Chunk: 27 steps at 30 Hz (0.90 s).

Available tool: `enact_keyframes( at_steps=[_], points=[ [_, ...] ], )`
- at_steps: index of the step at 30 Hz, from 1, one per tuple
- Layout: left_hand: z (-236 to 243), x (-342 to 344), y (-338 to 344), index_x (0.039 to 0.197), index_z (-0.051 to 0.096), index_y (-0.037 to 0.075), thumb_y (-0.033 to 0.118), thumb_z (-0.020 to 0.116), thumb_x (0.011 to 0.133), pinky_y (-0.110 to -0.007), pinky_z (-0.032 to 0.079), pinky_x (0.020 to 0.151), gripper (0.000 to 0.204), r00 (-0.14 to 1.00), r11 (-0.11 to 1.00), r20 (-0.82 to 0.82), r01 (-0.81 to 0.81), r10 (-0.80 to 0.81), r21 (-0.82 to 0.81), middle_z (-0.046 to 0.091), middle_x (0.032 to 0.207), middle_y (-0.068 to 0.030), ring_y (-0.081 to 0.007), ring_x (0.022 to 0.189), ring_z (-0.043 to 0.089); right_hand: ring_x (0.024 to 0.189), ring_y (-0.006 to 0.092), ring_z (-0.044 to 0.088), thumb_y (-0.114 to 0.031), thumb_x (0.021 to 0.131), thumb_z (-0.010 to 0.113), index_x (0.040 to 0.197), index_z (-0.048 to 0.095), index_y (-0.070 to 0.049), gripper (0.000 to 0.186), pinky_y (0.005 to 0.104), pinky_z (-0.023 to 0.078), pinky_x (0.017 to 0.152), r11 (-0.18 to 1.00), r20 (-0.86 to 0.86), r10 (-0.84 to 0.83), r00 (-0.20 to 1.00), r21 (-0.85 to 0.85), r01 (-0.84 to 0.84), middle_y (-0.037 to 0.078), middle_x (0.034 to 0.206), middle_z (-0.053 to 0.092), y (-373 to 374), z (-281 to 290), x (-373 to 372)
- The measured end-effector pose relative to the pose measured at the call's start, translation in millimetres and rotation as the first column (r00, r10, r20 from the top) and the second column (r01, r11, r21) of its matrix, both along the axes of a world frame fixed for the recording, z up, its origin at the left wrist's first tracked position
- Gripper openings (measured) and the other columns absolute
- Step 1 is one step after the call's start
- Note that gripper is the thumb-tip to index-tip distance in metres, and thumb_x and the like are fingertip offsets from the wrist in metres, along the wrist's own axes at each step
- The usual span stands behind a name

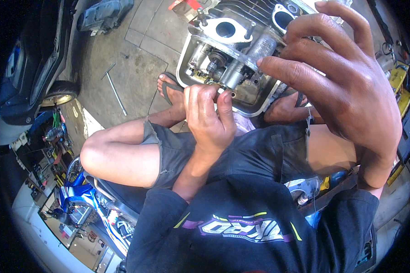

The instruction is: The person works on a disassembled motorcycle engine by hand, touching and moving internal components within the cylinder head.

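Observation:
An engine cylinder head [234,13] with white gasketed ports sits over a metal pan [182,63]. Beneath its ports are shafts, bolts and a silver cylindrical housing [232,75]. My left hand [207,118] is closed at the lower end of that housing, fingertips at a small fitting; whatever it grips is too small and hidden to name. My right hand [344,91] arches over the head's right side, fingers apart and bent, the index tip at the metal beside the housing.
A T-handle wrench [116,91] lies on the tiled floor [127,63], near a grey plastic part [105,13]. A dark scooter [32,91] stands at left, a blue-white motorbike [89,204] lower left. My sandalled foot [168,88] is beside the pan.

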<state>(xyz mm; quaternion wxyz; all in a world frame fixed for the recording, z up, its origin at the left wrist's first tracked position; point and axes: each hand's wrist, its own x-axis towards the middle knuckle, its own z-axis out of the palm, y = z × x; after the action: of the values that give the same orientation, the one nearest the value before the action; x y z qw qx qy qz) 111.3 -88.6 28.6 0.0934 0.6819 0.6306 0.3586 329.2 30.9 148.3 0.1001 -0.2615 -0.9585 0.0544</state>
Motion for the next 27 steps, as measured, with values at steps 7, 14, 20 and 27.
enact_keyframes(
  at_steps=[7,14,20,27],
  points=[
    [-11.8,8.4,-1.2,0.106,0.056,0.0,0.013,0.071,0.09,-0.044,0.041,0.084,0.025,0.98,0.978,0.199,-0.064,0.024,0.198,0.057,0.098,-0.0163,-0.035,0.088,0.054,0.114,0.0261,0.06,-0.023,0.07,0.078,0.118,0.071,-0.016,0.05,0.0499,0.034,0.11,1.0,0.004,-0.005,1.0,-0.003,0.005,0.005,0.101,0.069,-0.2,1.3,0.4],
    [-4.2,-1.0,-7.1,0.109,0.055,0.001,0.014,0.069,0.09,-0.042,0.04,0.084,0.026,0.999,0.993,-0.037,-0.007,0.003,-0.114,0.056,0.103,-0.0154,-0.0312,0.092,0.053,0.114,0.0262,0.06,-0.022,0.071,0.077,0.119,0.071,-0.016,0.049,0.0494,0.034,0.11,1.0,0.008,-0.009,1.0,0.0,0.009,0.005,0.103,0.069,-0.9,2.0,3.1],
    [-19.2,2.4,-5.4,0.11,0.055,0.0,0.013,0.066,0.092,-0.039,0.041,0.081,0.026,0.994,0.979,0.083,-0.079,0.064,0.187,0.056,0.104,-0.0157,-0.028,0.092,0.054,0.115,0.0264,0.059,-0.021,0.072,0.077,0.119,0.07,-0.015,0.049,0.0489,0.034,0.11,1.0,0.011,-0.007,1.0,-0.004,0.007,0.005,0.104,0.068,-0.3,2.3,3.5],
    [-33.7,3.6,-20.4,0.103,0.054,-0.006,0.021,0.048,0.103,-0.047,0.045,0.07,0.028,0.928,0.929,0.33,-0.046,0.176,-0.367,0.058,0.085,-0.0237,-0.0375,0.075,0.059,0.116,0.0265,0.059,-0.02,0.073,0.076,0.12,0.07,-0.015,0.048,0.0483,0.034,0.11,1.0,0.017,-0.005,1.0,-0.003,0.005,0.006,0.105,0.068,-2.0,3.7,5.8]
  ],
)
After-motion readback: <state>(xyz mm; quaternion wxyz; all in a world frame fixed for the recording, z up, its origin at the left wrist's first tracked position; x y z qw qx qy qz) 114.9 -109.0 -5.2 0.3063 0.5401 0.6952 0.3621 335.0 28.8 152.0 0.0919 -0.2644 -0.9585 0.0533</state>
